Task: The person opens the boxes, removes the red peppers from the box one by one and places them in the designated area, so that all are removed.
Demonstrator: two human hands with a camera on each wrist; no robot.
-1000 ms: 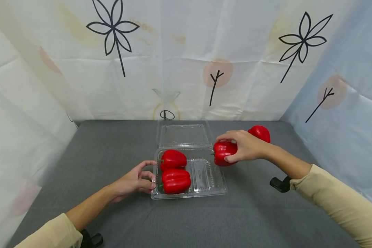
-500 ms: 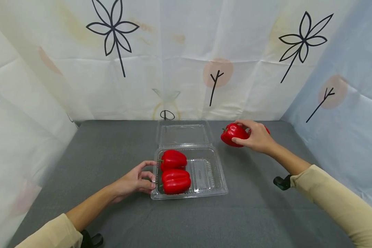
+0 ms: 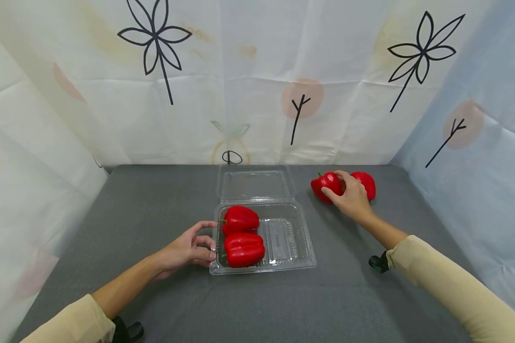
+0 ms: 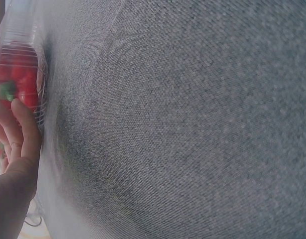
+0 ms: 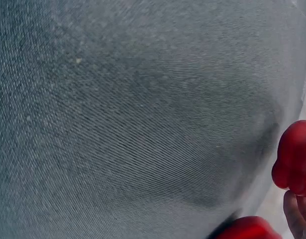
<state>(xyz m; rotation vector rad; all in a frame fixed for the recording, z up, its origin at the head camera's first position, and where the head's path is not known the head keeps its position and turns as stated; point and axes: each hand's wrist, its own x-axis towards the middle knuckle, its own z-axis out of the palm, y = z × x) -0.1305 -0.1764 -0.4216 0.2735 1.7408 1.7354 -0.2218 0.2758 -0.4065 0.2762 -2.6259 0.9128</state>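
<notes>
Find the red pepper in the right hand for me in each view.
Head: the red pepper is right of centre, level with the container's open lid.
Left wrist: not in it.
Right wrist: at the right edge, in the lower half.
Shared landmark: the grey cloth.

Grey cloth [image 3: 154,205] surface; white curtain [image 3: 249,76] far side, black flower print [image 3: 155,36] left, pink-circle twig print [image 3: 302,98] right.

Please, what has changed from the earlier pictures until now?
The right hand has moved its red pepper away from the clear box, back and to the right, close to the loose pepper; its fingers still hold it. The left hand stays at the box's left rim, and the two peppers inside lie as before.
</notes>
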